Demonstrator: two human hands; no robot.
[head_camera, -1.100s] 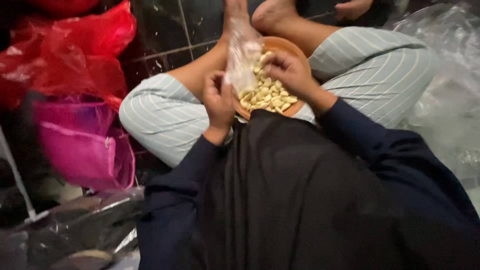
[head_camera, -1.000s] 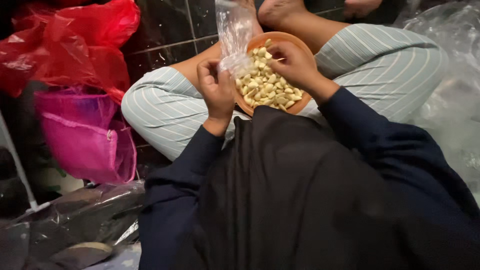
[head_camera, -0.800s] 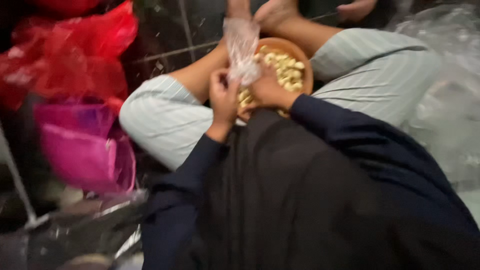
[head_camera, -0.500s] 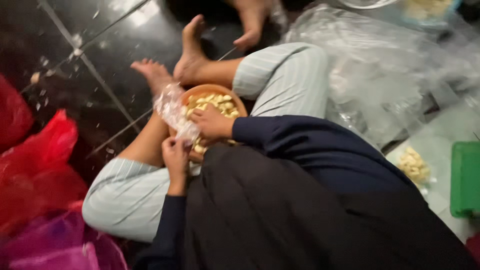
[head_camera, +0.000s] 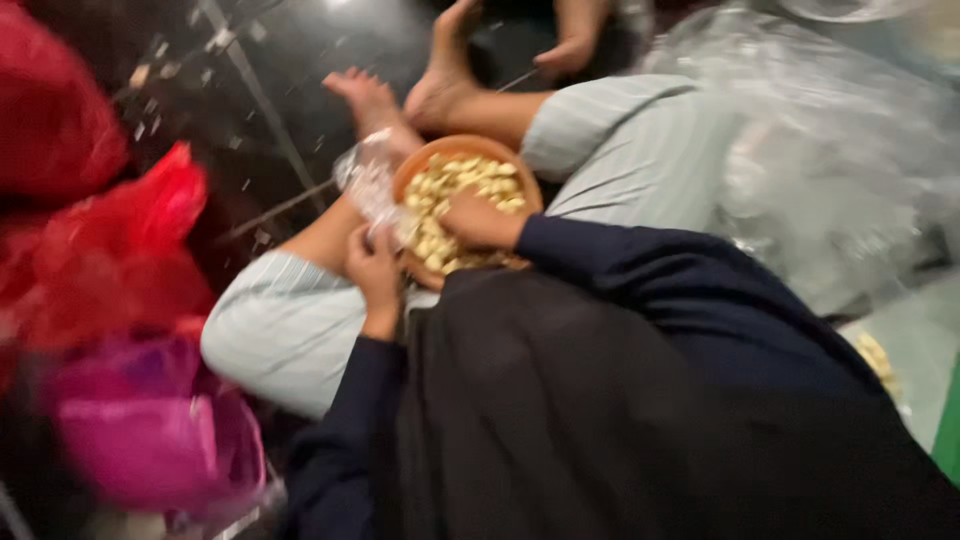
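On the lap sits a bowl (head_camera: 470, 150) of pale pieces; the right hand (head_camera: 478, 218) reaches in, fingers curled over some, while the left hand (head_camera: 372, 268) pinches a clear bag (head_camera: 372, 185) at the rim. Filling the bag seems underway; next, its mouth must stay open.

The bowl (head_camera: 468, 205) sits in the lap, plastic bag (head_camera: 372, 190) at its left, heaped bags (head_camera: 110, 300) farther left.

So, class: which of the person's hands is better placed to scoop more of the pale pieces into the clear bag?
Probably the right hand: it rests in the brown bowl on the pale pieces. The left hand grips the clear bag at the rim.
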